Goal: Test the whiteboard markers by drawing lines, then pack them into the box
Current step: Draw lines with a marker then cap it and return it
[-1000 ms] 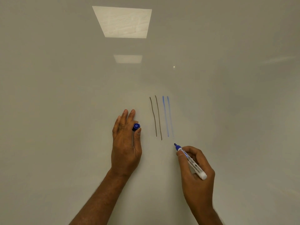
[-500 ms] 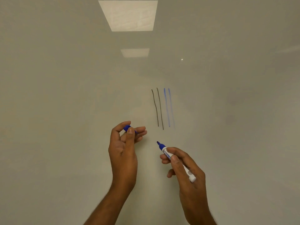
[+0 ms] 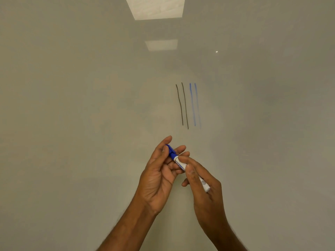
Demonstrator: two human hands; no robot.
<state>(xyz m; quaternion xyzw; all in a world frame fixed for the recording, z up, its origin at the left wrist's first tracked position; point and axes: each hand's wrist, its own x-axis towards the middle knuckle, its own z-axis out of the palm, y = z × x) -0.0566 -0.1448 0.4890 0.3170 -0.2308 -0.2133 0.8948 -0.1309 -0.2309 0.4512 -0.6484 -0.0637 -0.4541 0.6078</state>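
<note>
Low before the whiteboard (image 3: pixel 72 105), I am holding both hands close together, their fingertips touching around one marker (image 3: pixel 181 164). My left hand (image 3: pixel 159 174) is facing palm toward me and pinching the blue cap (image 3: pixel 170 150) between the thumb and the curled fingers. My right hand (image 3: pixel 204 192) is gripping the marker's white barrel, with the thumb and forefinger closing on it just behind the cap and the other fingers curling underneath. The marker is slanting from upper left down to lower right, and its blunt rear end is sticking out over the back of my right hand. The cap is sitting in line with the barrel, blue meeting white. Whether it is pushed fully home I cannot tell.

Above my hands, well clear of them, four strokes are running down the board side by side: two dark lines (image 3: pixel 180 105) on the left and two blue lines (image 3: pixel 192 105) just to their right. The rightmost blue one is looking fainter than its neighbour. Higher up, the glossy surface is reflecting two pale rectangular light panels (image 3: pixel 157 8), and a small bright spot (image 3: pixel 216 51) is showing off to the right.
</note>
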